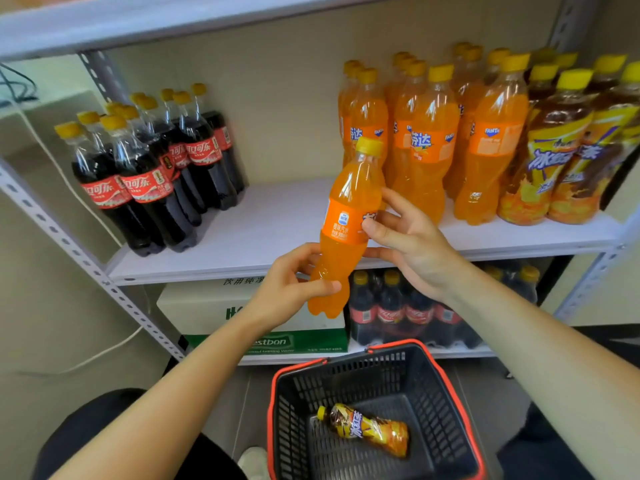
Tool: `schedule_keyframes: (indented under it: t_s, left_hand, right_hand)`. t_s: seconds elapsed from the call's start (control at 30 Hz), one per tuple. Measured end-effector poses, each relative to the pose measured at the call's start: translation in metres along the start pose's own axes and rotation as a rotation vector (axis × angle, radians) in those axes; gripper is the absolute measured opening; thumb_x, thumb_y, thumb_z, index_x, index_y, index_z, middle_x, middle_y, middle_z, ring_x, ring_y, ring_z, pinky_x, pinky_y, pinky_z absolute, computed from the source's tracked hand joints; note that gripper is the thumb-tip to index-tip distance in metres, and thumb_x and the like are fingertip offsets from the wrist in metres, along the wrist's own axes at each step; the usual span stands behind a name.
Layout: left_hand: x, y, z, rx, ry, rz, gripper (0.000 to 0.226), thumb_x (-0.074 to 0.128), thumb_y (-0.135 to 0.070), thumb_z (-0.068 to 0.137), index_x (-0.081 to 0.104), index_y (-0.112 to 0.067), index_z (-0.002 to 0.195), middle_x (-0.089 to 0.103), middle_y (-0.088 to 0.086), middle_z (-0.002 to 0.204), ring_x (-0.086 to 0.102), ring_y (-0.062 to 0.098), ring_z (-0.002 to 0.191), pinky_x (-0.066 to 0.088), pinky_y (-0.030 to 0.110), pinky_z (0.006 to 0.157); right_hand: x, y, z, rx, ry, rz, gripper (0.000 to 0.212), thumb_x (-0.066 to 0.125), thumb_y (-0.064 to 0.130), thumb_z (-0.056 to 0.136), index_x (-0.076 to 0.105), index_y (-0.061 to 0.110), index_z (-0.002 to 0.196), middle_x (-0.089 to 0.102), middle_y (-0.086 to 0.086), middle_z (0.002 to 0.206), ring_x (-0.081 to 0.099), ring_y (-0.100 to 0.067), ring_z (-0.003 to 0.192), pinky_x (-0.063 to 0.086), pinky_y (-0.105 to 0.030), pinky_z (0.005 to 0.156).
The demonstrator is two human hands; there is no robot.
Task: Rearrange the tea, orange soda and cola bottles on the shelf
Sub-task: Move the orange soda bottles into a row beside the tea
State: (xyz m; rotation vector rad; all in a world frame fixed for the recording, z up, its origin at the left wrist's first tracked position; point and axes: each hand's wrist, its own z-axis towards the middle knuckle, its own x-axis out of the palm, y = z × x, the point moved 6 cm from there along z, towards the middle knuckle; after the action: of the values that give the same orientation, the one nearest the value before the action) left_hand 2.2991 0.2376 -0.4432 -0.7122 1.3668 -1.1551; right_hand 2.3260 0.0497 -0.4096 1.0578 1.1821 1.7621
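Shelf (pixel 277 216) front: soda btl (pixel 346 216) betw. L hand (pixel 287 289), R hand (pixel 415 251) fingers (pixel 381 233).

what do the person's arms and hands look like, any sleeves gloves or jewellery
Both are uncovered. The left hand and right hand wear no gloves, and no rings show. The left forearm and right forearm carry no sleeve, watch or band as far as the frame's edge; any sleeve would begin out of view.
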Motion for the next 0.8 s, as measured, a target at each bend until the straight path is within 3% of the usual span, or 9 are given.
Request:
schedule_keyframes:
  t_s: [0.1, 0.2, 0.37, 0.43, 0.53, 0.63, 0.8]
  left_hand:
    - [0.009, 0.004, -0.005, -0.053, 0.033, -0.055, 0.046, 0.07, -0.026, 0.08, 0.067, -0.024, 0.126, 0.074, 0.001, 0.112, 0.065, 0.029, 0.108, 0.052, 0.044, 0.095]
    - [0.024, 0.006, -0.011, -0.125, 0.109, -0.141, 0.05, 0.069, -0.029, 0.082, 0.063, -0.024, 0.131, 0.074, -0.001, 0.119, 0.068, 0.021, 0.112, 0.053, 0.033, 0.093]
    - [0.05, 0.01, -0.016, -0.206, 0.037, -0.269, 0.067, 0.091, -0.028, 0.073, 0.054, -0.022, 0.129, 0.073, 0.005, 0.12, 0.073, 0.024, 0.103, 0.062, 0.036, 0.082]
    - [0.052, 0.01, -0.015, -0.204, -0.028, -0.281, 0.063, 0.088, -0.029, 0.07, 0.056, -0.019, 0.123, 0.071, 0.008, 0.121, 0.073, 0.027, 0.101, 0.062, 0.034, 0.076]
    - [0.051, 0.01, -0.013, -0.204, -0.028, -0.341, 0.055, 0.088, -0.027, 0.075, 0.058, -0.014, 0.119, 0.071, 0.01, 0.121, 0.071, 0.033, 0.105, 0.06, 0.041, 0.082]
    - [0.05, 0.009, -0.013, -0.183, 0.02, -0.4, 0.039, 0.076, -0.026, 0.081, 0.062, -0.018, 0.117, 0.074, 0.011, 0.118, 0.072, 0.028, 0.1, 0.058, 0.037, 0.081]
    - [0.049, 0.009, -0.012, -0.183, 0.114, -0.367, 0.038, 0.066, -0.026, 0.085, 0.063, -0.016, 0.122, 0.074, 0.004, 0.117, 0.07, 0.022, 0.102, 0.055, 0.034, 0.084]
  right_hand:
    - [-0.007, 0.002, -0.004, 0.042, 0.021, -0.039, 0.052, 0.069, 0.024, 0.09, 0.054, 0.019, 0.139, 0.069, -0.004, 0.128, 0.067, -0.023, 0.118, 0.06, -0.041, 0.088]
    - [-0.016, 0.0, -0.008, 0.08, -0.015, -0.032, 0.055, 0.07, 0.025, 0.088, 0.055, 0.016, 0.14, 0.066, -0.011, 0.131, 0.068, -0.027, 0.117, 0.06, -0.048, 0.09]
    - [-0.026, -0.008, -0.014, 0.089, -0.179, -0.035, 0.066, 0.079, 0.035, 0.074, 0.058, 0.017, 0.134, 0.07, -0.009, 0.124, 0.072, -0.023, 0.108, 0.062, -0.041, 0.082]
    - [-0.031, -0.009, -0.015, 0.086, -0.233, -0.037, 0.071, 0.081, 0.039, 0.069, 0.057, 0.018, 0.133, 0.069, -0.01, 0.124, 0.072, -0.025, 0.108, 0.062, -0.04, 0.081]
    - [-0.034, -0.009, -0.014, 0.088, -0.211, -0.037, 0.062, 0.076, 0.043, 0.076, 0.053, 0.022, 0.129, 0.069, -0.007, 0.123, 0.071, -0.023, 0.108, 0.06, -0.039, 0.081]
    - [-0.034, -0.008, -0.012, 0.088, -0.128, 0.065, 0.044, 0.069, 0.037, 0.089, 0.053, 0.027, 0.129, 0.069, -0.005, 0.123, 0.071, -0.02, 0.103, 0.06, -0.04, 0.08]
    - [-0.035, -0.005, -0.012, 0.067, -0.12, 0.114, 0.045, 0.068, 0.027, 0.088, 0.059, 0.029, 0.133, 0.07, -0.001, 0.119, 0.071, -0.015, 0.097, 0.058, -0.035, 0.07]
